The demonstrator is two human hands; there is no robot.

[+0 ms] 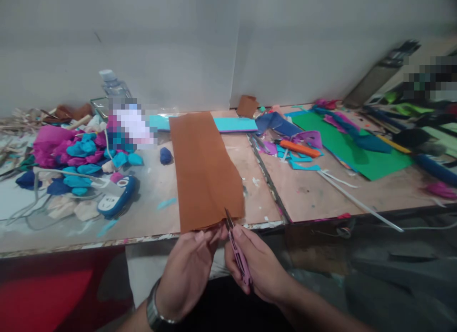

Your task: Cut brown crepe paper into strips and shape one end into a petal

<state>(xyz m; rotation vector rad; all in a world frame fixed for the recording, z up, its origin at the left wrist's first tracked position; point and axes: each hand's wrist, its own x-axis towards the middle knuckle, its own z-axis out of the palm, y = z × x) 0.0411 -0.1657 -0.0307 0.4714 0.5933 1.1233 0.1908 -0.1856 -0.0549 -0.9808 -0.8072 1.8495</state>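
A long sheet of brown paper or felt [203, 175] lies across the bench, its near end at the front edge. My left hand [189, 270] is closed on that near edge, fingertips pinching it from below. In my right hand [257, 260] is a pink utility knife [240, 258], held with the thumb along its body. Its dark blade points away from me and meets the sheet's near edge, right beside my left fingertips. A light blue strip [237, 125] passes under the sheet's far end.
Left are crumpled pink and blue bundles [82, 144], a blue power strip [117, 196] with a cable, and a clear bottle [114, 86]. Right are an orange utility knife [300, 148], green sheet [371, 155], scraps and a white stick [360, 201] overhanging the edge. A wall stands behind.
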